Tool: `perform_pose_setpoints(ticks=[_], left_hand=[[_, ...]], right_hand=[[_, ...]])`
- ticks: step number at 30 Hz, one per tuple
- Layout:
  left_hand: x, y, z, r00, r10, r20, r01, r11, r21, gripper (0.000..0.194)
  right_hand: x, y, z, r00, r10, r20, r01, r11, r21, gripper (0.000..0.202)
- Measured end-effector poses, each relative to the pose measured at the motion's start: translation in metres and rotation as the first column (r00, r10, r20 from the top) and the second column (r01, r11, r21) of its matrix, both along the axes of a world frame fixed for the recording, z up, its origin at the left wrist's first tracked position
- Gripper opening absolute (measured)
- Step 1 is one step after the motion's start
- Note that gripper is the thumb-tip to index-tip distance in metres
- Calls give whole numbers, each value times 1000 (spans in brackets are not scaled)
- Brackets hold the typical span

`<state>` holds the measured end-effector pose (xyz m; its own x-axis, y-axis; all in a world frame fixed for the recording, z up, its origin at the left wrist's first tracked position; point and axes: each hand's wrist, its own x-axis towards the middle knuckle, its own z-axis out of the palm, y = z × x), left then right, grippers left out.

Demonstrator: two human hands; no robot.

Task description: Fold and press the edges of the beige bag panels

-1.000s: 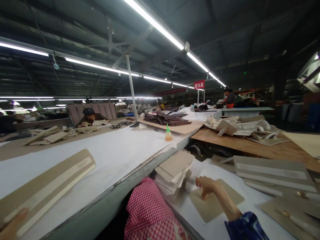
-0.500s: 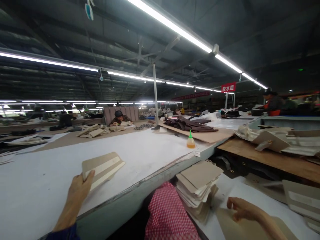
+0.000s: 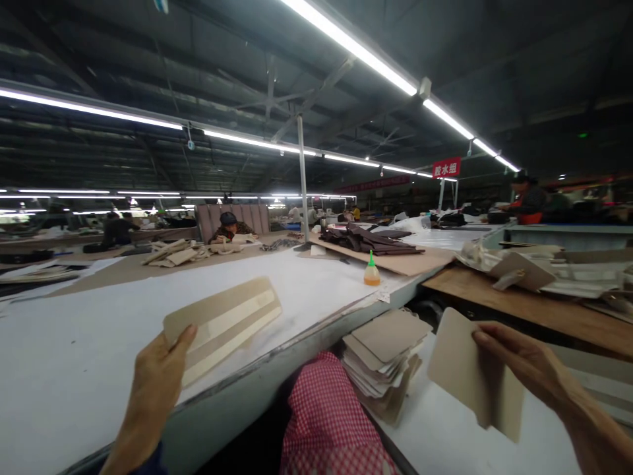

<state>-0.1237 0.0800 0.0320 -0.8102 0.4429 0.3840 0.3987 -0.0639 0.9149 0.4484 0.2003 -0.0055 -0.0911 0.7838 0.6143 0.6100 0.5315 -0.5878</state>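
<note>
My left hand [image 3: 155, 379] grips a long tan panel with pale strips [image 3: 225, 323], held just above the white work table [image 3: 99, 336]. My right hand [image 3: 519, 363] holds a tan rounded board piece [image 3: 465, 366] lifted off the lower white surface [image 3: 440, 435], thumb on its upper edge. Between the two hands stands a stack of similar tan pieces [image 3: 386, 356]. A red-checked cloth [image 3: 331, 422] covers my lap below.
An orange glue bottle with a green tip [image 3: 371, 272] stands near the table edge. Dark fabric pieces [image 3: 370, 239] lie on a board behind it. A wooden bench with pale panels [image 3: 534, 277] is at right. A person [image 3: 230, 227] sits far across; another [image 3: 527, 198] stands at back right.
My left hand has lifted the striped panel nearer and to the right. My right hand has picked the tan piece up off the lower surface and raised it.
</note>
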Motion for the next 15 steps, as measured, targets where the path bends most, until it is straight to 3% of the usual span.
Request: perform_pose_setpoints(ticks=[2,4,7,9,12,15], left_hand=[[40,-5,-5,968,-222,116,219,975,37,36],[85,-11,-12,891,-415,187,410,910,64,49],[151,-23,-19,726,-643,243,644,760,85,57],[185,-31,-19,577,-775,257,787,612,77,53],[216,-43,-18,424,-850,312,887,460,49,51],[226,-52,-21,312,-873,376,902,397,172,44]], right_hand=[[-21,-17,8,999,-35,-33,36,999,37,43],[-48,-39,16,1000,-18,-25,21,994,110,44],[-91,-78,31,982,149,119,-173,959,224,28],[-114,-103,40,937,282,205,-327,913,242,27],[-135,-130,50,864,399,308,-476,847,235,28],[-143,-143,54,856,361,370,-457,864,213,25]])
